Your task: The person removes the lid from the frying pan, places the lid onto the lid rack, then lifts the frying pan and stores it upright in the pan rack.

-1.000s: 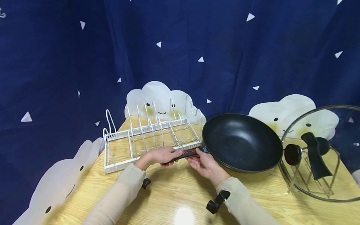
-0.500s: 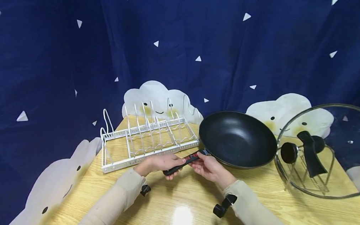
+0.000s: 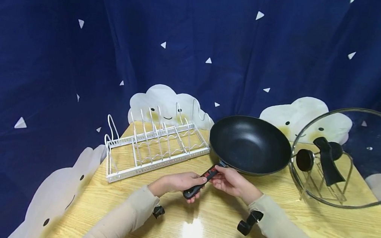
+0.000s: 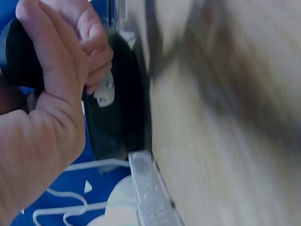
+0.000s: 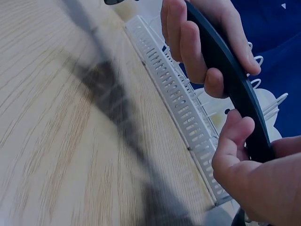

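Observation:
A black wok [image 3: 251, 145] sits on the wooden table, its long black handle [image 3: 211, 172] with red lettering pointing toward me. My left hand [image 3: 183, 182] grips the outer end of that handle, thumb on top and fingers beneath. Closer to the pan, my right hand [image 3: 232, 181] pinches the handle between thumb and fingers. In the right wrist view both hands hold the curved black handle [image 5: 230, 70] above the tabletop. The left wrist view shows the wok's dark underside [image 4: 117, 122] and a riveted metal bracket [image 4: 106, 89] behind the fingers.
Left of the wok stands a white wire rack [image 3: 159, 161] with several upright loops. On the right, a large glass lid [image 3: 378, 150] leans in a small metal stand [image 3: 347, 185]. A dark blue curtain [image 3: 197, 40] with white clouds hangs behind the table [image 3: 128, 212].
The handle has swung away from the rack, toward me and slightly right, with both hands still on it. The wok bowl has turned a little; its handle now clears the rack's front edge.

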`<state>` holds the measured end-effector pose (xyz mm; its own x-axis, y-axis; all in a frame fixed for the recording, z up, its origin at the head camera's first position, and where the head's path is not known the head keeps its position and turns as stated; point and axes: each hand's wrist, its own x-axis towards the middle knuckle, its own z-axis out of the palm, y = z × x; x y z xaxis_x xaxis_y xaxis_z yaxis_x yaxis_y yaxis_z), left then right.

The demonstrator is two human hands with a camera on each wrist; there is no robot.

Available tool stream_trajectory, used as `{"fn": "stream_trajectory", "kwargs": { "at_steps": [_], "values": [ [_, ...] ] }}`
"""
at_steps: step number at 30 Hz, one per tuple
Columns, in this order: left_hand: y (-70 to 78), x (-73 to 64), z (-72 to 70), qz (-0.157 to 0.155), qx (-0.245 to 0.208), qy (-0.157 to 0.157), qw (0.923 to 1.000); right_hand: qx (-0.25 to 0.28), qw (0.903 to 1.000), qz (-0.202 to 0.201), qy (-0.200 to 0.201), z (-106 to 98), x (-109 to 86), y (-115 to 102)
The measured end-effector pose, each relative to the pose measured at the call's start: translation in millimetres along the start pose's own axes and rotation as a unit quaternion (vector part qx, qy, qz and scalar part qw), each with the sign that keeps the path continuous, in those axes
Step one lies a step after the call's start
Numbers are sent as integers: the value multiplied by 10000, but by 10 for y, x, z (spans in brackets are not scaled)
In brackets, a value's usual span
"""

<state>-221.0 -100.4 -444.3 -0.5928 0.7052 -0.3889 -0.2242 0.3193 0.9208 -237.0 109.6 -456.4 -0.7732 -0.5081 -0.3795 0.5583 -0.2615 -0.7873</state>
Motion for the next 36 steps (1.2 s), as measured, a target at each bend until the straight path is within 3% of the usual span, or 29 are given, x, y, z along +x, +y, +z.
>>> {"fn": "stream_trajectory", "kwargs": {
  "at_steps": [7, 19, 29, 36],
  "values": [
    [-16, 67, 263, 181, -377, 186, 9990, -303, 9994, 10, -142, -127, -107, 4],
    [-3, 121, 562, 391, -586, 373, 9968, -527, 9986, -41, 84, -212, -237, 20],
    [-8, 190, 710, 630, -952, 73, 9934, -236, 9995, -156, -152, -279, -345, -6],
    [-4, 245, 812, 648, -867, -86, 9941, -152, 9997, 23, -198, -370, -407, 3]
  ]
}}
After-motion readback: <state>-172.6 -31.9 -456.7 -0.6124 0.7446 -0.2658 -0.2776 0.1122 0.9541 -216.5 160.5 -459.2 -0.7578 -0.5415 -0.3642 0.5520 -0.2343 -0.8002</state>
